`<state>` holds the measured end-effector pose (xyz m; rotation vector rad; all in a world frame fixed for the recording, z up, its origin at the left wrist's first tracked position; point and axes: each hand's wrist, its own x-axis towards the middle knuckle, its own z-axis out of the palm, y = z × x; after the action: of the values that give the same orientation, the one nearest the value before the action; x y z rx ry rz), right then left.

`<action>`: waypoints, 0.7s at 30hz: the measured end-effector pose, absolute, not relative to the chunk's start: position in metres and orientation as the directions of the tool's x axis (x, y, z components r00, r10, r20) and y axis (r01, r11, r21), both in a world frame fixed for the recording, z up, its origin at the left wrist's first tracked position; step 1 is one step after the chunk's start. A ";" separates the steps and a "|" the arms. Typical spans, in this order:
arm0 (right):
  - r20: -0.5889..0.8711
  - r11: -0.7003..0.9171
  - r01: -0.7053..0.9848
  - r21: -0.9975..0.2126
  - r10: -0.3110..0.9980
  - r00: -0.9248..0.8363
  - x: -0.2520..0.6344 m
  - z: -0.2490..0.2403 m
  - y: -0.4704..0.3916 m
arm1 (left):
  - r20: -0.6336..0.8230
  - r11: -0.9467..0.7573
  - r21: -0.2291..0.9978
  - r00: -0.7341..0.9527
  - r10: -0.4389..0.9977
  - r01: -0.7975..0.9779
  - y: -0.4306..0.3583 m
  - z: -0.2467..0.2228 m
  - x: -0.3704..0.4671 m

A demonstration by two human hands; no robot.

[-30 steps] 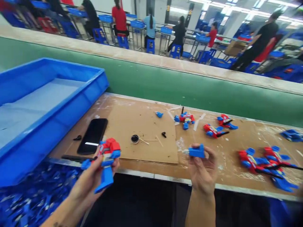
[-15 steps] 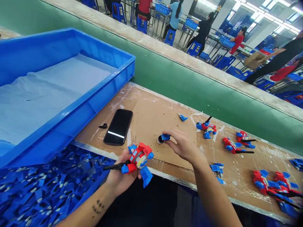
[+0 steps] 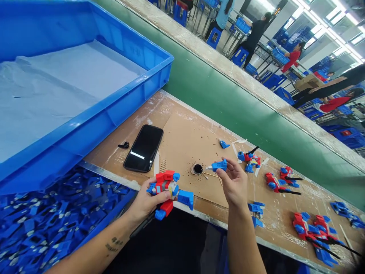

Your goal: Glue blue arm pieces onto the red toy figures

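My left hand (image 3: pixel 144 203) is closed around a red and blue toy robot (image 3: pixel 167 182), one blue leg of which points right. Between the thumb and fingers of my right hand (image 3: pixel 235 182) is a blue toy leg (image 3: pixel 219 165), its pale tip pointing left. Just left of that tip stands a small open jar (image 3: pixel 197 169) of dark liquid, apart from the leg. Thin sticks lie beside the jar on a cardboard sheet (image 3: pixel 182 133) speckled with dark spots. A loose blue toy part (image 3: pixel 224 144) rests farther back on the sheet.
A large blue tray (image 3: pixel 137 89) lined with white sheeting is at the left, above a bin of blue parts (image 3: pixel 57 217). A phone (image 3: pixel 144 148) and a black earbud (image 3: pixel 123 145) lie nearby. Several toy robots (image 3: pixel 273 182) are at right. A green conveyor belt (image 3: pixel 228 106) runs behind; people work beyond.
My right hand has lifted from the jar and moved right with the blue leg, uncovering the jar's mouth. My left hand has turned the toy robot so its leg points right.
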<state>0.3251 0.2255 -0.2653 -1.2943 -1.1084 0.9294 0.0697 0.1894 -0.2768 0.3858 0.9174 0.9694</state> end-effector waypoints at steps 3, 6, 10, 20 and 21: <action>0.013 0.041 -0.089 -0.995 0.956 0.292 0.319 -0.262 0.220 | -0.435 0.543 0.651 0.325 0.840 -0.530 0.193 -0.290 0.075; -0.019 0.025 -0.173 -0.985 0.969 0.247 0.316 -0.258 0.217 | -0.440 0.564 0.631 0.352 0.826 -0.533 0.196 -0.296 0.082; -0.011 0.042 -0.241 -0.970 0.976 0.216 0.313 -0.255 0.211 | -0.473 0.569 0.641 0.320 0.821 -0.514 0.199 -0.289 0.089; 0.231 0.228 0.053 -0.972 0.971 0.067 0.291 -0.247 0.181 | -0.424 0.582 0.620 0.399 0.813 -0.526 0.200 -0.278 0.095; 0.219 0.216 0.054 -0.975 0.974 0.055 0.289 -0.246 0.180 | -0.430 0.589 0.624 0.403 0.808 -0.514 0.199 -0.278 0.095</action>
<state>0.2889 0.1796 -0.2465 -1.1080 -1.2948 0.9794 0.0949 0.1986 -0.2784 0.4294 0.7792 0.8674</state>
